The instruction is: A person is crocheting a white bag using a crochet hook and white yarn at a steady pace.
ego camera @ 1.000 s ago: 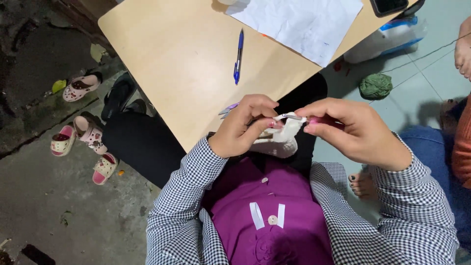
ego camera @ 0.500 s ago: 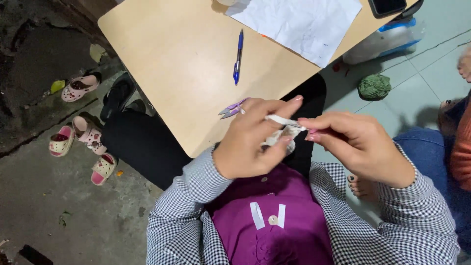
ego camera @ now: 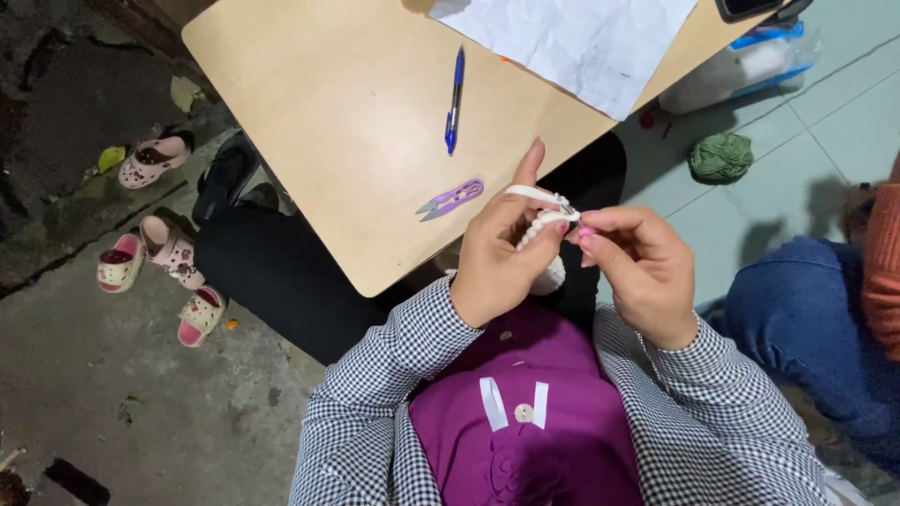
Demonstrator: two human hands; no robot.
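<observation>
My left hand [ego camera: 502,251] holds a small white crocheted piece [ego camera: 548,225] in front of my chest, index finger raised with a white strand over it. My right hand [ego camera: 637,262] pinches the same piece at its top, where a thin hook or needle seems to sit; its tip is too small to make out. Both hands hover just off the near edge of a low light wooden table [ego camera: 319,122]. Purple thread snips [ego camera: 452,199] lie on the table just left of my left hand. A blue pen [ego camera: 455,99] lies farther up the table.
A white paper sheet [ego camera: 581,37] covers the table's far side. A green yarn ball [ego camera: 720,156] and a plastic bag [ego camera: 741,66] sit on the tiled floor. Small pink sandals [ego camera: 150,161] lie at the left. Another person's jeans-clad leg [ego camera: 806,319] is at the right.
Both hands have lifted the white piece slightly and shifted right. My left index finger now points up, uncovering the purple snips on the table.
</observation>
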